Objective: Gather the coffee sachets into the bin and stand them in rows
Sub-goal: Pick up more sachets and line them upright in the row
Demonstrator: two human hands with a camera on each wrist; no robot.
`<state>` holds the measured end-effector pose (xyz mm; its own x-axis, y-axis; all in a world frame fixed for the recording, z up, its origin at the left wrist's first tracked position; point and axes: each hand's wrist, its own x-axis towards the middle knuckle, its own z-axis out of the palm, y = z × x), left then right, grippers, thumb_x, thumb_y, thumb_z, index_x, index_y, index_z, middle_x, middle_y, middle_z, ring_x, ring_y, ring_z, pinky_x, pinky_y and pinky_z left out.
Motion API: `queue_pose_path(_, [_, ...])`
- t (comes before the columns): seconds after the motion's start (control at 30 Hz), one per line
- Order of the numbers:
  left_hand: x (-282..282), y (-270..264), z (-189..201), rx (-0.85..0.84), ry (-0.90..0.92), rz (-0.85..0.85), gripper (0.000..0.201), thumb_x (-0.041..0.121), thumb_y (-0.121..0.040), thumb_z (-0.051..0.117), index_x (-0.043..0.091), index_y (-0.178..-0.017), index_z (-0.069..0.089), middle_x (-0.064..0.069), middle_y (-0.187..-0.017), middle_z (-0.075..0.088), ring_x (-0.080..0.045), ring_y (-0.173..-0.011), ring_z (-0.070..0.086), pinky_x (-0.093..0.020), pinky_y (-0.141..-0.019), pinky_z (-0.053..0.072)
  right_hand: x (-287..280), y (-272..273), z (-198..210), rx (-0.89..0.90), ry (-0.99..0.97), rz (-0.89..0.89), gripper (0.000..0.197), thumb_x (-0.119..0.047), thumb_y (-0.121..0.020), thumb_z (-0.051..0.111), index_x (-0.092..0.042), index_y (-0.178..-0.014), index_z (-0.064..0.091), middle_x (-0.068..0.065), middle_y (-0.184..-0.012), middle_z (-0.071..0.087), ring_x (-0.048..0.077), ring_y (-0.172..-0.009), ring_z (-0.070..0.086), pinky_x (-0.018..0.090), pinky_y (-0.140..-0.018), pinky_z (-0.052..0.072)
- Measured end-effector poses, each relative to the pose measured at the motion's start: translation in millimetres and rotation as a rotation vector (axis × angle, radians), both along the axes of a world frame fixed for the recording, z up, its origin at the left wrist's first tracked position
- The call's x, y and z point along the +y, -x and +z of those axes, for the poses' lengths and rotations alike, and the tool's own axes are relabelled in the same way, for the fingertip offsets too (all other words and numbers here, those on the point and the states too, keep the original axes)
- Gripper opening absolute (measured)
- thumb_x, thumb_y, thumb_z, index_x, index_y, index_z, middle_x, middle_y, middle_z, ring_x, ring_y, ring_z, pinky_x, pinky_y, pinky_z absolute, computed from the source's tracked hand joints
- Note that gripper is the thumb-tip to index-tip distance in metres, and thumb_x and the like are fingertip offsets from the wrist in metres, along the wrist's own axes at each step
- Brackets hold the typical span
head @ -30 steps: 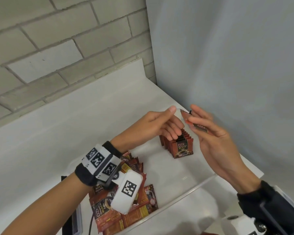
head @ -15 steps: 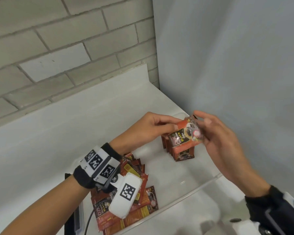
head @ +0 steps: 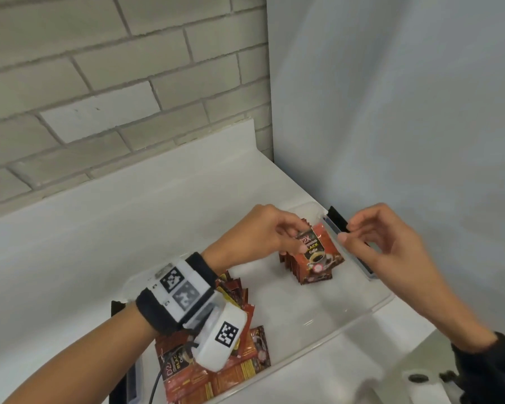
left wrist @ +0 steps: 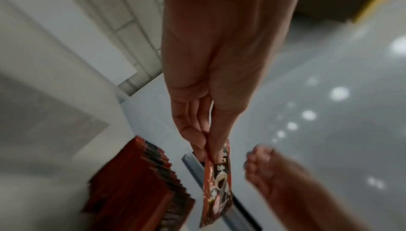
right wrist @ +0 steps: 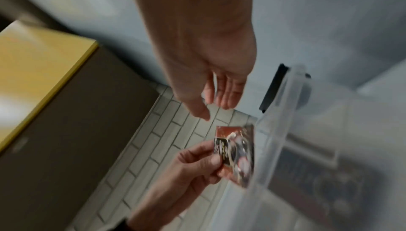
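We pinch one coffee sachet (head: 318,253) in our left hand (head: 263,237), centre frame over the standing row (head: 296,266) | right hand (head: 382,243) loose, empty | lower-left heap (head: 216,374) in the bin (head: 370,309) unsorted.

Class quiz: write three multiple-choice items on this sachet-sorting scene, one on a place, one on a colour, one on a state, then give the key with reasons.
1. Where does the upright row of sachets stand?
A. In the clear bin
B. On the floor
C. On a chair

2. Main colour of the held sachet?
A. Blue
B. Red
C. Green

3. What is the right hand doing?
A. Gripping the sachet
B. Holding nothing
C. Lying flat on the table

Key: A, the bin's walls surround the row; B, red pack with black label; B, only the left hand pinches it.
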<state>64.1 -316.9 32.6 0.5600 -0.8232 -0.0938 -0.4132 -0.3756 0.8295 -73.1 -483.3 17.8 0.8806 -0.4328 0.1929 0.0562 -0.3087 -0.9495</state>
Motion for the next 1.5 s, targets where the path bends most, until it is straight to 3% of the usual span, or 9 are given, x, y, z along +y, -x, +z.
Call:
queue_pose_path(0.27, [-29, 16, -27, -0.270, -0.228, -0.234, 0.018, -0.001, -0.079, 0.068, 0.002, -0.096, 0.071, -0.012, -0.086, 0.072, -0.019, -0.080, 0.068, -0.027, -0.073, 0.052, 22, -15, -29, 0.523, 0.820, 0.552, 0.020, -0.016, -0.098, 0.045, -0.010, -0.102, 0.064, 0.005, -0.102, 0.065, 0.016, -0.078, 0.054, 0.022, -0.069, 0.041])
queue_pose_path(0.53, [-13, 10, -27, -0.514, -0.200, -0.254, 0.049, 0.012, -0.090, 0.060, 0.012, -0.137, 0.048, -0.007, -0.136, 0.045, -0.018, -0.123, 0.038, -0.034, -0.103, 0.037, 34, -29, -41, 0.804, 0.796, 0.468, 0.022, -0.018, -0.102, 0.040, -0.011, -0.120, 0.050, 0.006, -0.105, 0.056, 0.018, -0.086, 0.057, 0.025, -0.072, 0.047])
queue_pose_path(0.7, [-3, 6, -32, -0.706, -0.536, -0.357, 0.062, 0.005, -0.097, 0.042, 0.011, -0.153, 0.014, -0.005, -0.161, 0.009, -0.020, -0.147, 0.011, -0.028, -0.117, 0.013, 35, -24, -43, 0.766, 0.809, 0.457, 0.028, -0.023, -0.104, 0.038, -0.014, -0.129, 0.046, -0.001, -0.107, 0.050, 0.007, -0.082, 0.047, 0.013, -0.066, 0.033])
queue_pose_path(0.8, [4, 8, -25, -0.491, -0.444, -0.288, 0.061, -0.002, -0.096, 0.039, 0.013, -0.152, 0.019, -0.002, -0.160, 0.015, -0.016, -0.145, 0.014, -0.020, -0.114, 0.010, 35, -24, -43, 0.764, 0.803, 0.454, 0.028, -0.022, -0.104, 0.038, -0.014, -0.130, 0.046, 0.000, -0.114, 0.052, 0.007, -0.083, 0.048, 0.012, -0.063, 0.033])
queue_pose_path(0.97, [23, 1, -16, -0.042, -0.354, 0.233, 0.032, -0.002, -0.091, 0.045, 0.011, -0.117, 0.061, -0.004, -0.122, 0.061, -0.016, -0.110, 0.058, -0.025, -0.095, 0.045, 35, -24, -43, 0.768, 0.792, 0.454, 0.030, -0.022, -0.104, 0.038, -0.015, -0.133, 0.044, 0.000, -0.121, 0.052, 0.006, -0.084, 0.045, 0.008, -0.056, 0.028])
queue_pose_path(1.07, [24, 3, -28, 0.210, -0.476, 0.219, 0.045, 0.000, -0.092, 0.049, 0.000, -0.137, 0.046, -0.015, -0.139, 0.049, -0.029, -0.127, 0.048, -0.038, -0.107, 0.040, 36, -24, -42, 0.771, 0.802, 0.454, 0.031, -0.022, -0.104, 0.038, -0.015, -0.134, 0.044, -0.001, -0.116, 0.050, 0.006, -0.084, 0.045, 0.010, -0.058, 0.029])
queue_pose_path(1.17, [15, 14, -44, 0.436, -0.326, 0.228, 0.044, -0.009, -0.082, 0.047, 0.003, -0.125, 0.054, -0.024, -0.137, 0.048, -0.036, -0.125, 0.046, -0.048, -0.109, 0.037, 37, -23, -39, 0.766, 0.809, 0.461, 0.033, -0.022, -0.104, 0.039, -0.015, -0.136, 0.043, 0.000, -0.125, 0.052, 0.006, -0.086, 0.044, 0.011, -0.069, 0.032])
queue_pose_path(1.27, [-2, 23, -48, 0.698, -0.150, 0.313, 0.056, -0.022, -0.076, 0.035, 0.015, -0.110, 0.059, -0.012, -0.129, 0.055, -0.018, -0.121, 0.048, -0.024, -0.097, 0.042, 37, -24, -38, 0.786, 0.814, 0.472, 0.032, -0.020, -0.103, 0.040, -0.015, -0.135, 0.045, 0.002, -0.126, 0.053, 0.008, -0.087, 0.046, 0.015, -0.073, 0.034])
queue_pose_path(1.5, [-17, 31, -41, 0.839, 0.005, 0.397, 0.052, -0.024, -0.083, 0.027, 0.016, -0.095, 0.058, 0.001, -0.088, 0.062, -0.006, -0.085, 0.058, -0.014, -0.068, 0.049, 37, -25, -32, 0.865, 0.855, 0.482, 0.025, -0.021, -0.103, 0.037, -0.013, -0.122, 0.052, 0.002, -0.103, 0.049, 0.013, -0.084, 0.049, 0.018, -0.069, 0.037])
